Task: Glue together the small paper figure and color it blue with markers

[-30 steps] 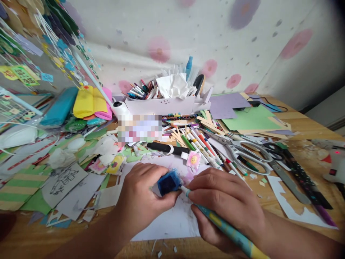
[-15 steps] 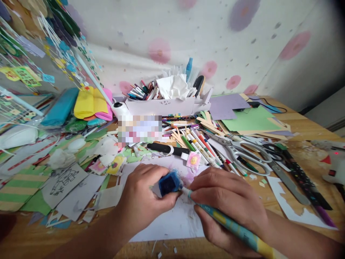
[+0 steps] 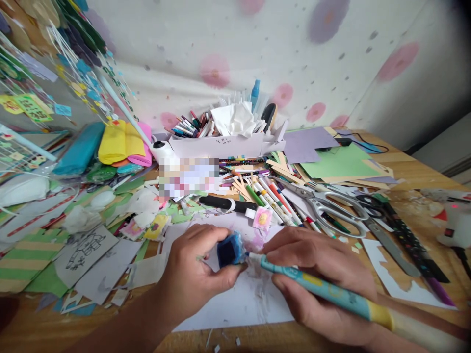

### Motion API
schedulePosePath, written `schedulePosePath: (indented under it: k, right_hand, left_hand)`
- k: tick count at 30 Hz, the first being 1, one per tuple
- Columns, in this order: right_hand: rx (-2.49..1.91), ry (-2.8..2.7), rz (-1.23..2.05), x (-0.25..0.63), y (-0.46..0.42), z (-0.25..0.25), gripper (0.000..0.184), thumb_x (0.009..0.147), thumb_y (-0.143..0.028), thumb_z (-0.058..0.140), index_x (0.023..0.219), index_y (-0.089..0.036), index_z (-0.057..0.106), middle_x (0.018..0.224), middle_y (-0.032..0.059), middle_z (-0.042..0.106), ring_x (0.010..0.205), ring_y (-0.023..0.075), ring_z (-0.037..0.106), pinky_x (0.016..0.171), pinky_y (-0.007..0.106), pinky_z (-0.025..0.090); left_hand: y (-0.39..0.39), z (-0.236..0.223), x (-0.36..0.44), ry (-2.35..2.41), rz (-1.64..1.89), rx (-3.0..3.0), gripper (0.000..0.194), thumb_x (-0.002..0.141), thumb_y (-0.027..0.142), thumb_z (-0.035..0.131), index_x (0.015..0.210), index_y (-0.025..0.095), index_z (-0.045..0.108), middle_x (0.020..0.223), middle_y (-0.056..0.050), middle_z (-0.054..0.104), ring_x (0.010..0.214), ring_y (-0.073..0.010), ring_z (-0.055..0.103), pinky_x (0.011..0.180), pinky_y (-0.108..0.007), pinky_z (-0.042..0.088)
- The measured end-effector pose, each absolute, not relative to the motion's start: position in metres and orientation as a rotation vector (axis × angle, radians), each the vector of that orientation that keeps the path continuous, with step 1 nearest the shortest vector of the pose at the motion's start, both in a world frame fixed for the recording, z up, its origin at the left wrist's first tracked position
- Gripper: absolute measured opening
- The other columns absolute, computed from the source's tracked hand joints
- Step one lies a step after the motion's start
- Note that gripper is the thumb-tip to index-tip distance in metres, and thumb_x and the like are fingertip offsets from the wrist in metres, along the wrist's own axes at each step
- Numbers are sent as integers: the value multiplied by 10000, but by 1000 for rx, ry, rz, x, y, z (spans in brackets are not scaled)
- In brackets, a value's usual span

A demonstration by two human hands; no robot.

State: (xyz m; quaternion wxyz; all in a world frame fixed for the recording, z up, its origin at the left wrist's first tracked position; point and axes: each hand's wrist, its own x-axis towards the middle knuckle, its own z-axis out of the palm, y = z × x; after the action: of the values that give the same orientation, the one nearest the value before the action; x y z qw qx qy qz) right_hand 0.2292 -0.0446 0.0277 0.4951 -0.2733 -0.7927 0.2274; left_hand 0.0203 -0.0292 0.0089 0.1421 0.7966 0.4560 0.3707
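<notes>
Between thumb and fingers, my left hand (image 3: pixel 200 264) grips a small squarish piece (image 3: pixel 228 250), dark blue on its face with a lighter blue edge; its exact kind I cannot make out. My right hand (image 3: pixel 320 274) is closed round a teal and yellow marker pen (image 3: pixel 316 283). The pen's blue tip points left, at the right edge of the blue piece; whether they touch is unclear. Both hands are above a white sheet of paper (image 3: pixel 217 311) with purple and grey smudges. A small pink square with a yellow centre (image 3: pixel 262 217) lies just beyond my right hand.
Several markers (image 3: pixel 270 196) lie behind the hands. Large silver scissors (image 3: pixel 334 206) and a craft knife (image 3: pixel 393 247) are on the right, with a glue gun (image 3: pixel 456 220) at the far edge. Paper scraps (image 3: pixel 91 250) cover the left. A white box (image 3: pixel 217 146) of pens stands behind.
The pen has swung to a flatter angle, and its tip has come slightly away from the blue piece's edge. My left hand has tilted the piece a little. The view has shifted slightly.
</notes>
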Motion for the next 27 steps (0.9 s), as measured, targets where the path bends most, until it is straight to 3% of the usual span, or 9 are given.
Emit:
schedulePosePath:
  k: [3, 9, 19, 27]
  right_hand:
    - [-665, -1894, 530, 230, -44, 29, 220, 741, -40, 615, 917, -170, 637, 768, 78, 737, 695, 175, 724, 634, 267, 603]
    - [-650, -1894, 561, 230, -45, 30, 212, 724, -28, 627, 897, -149, 650, 733, 75, 727, 655, 169, 719, 616, 255, 595]
    - [-646, -1887, 550, 230, -48, 28, 220, 735, -45, 656, 925, -155, 658, 800, 81, 743, 711, 182, 728, 658, 272, 610]
    - [-677, -1916, 536, 231, -48, 33, 221, 755, -67, 652, 941, -187, 647, 814, 74, 753, 726, 175, 733, 663, 261, 611]
  left_hand:
    - [-30, 8, 21, 1297, 1051, 2212, 217, 601, 162, 737, 802, 178, 655, 567, 53, 523, 506, -114, 458, 603, -271, 482]
    - [-30, 3, 19, 1172, 958, 1956, 195, 670, 163, 704, 856, 211, 669, 673, 44, 587, 591, -113, 494, 555, -214, 435]
    - [-29, 0, 18, 1131, 856, 1763, 214, 726, 309, 709, 893, 183, 666, 751, -8, 643, 683, -169, 584, 599, -263, 465]
    - [-31, -1, 18, 1161, 861, 1782, 239, 691, 240, 727, 915, 180, 667, 781, -22, 676, 710, -186, 615, 628, -284, 485]
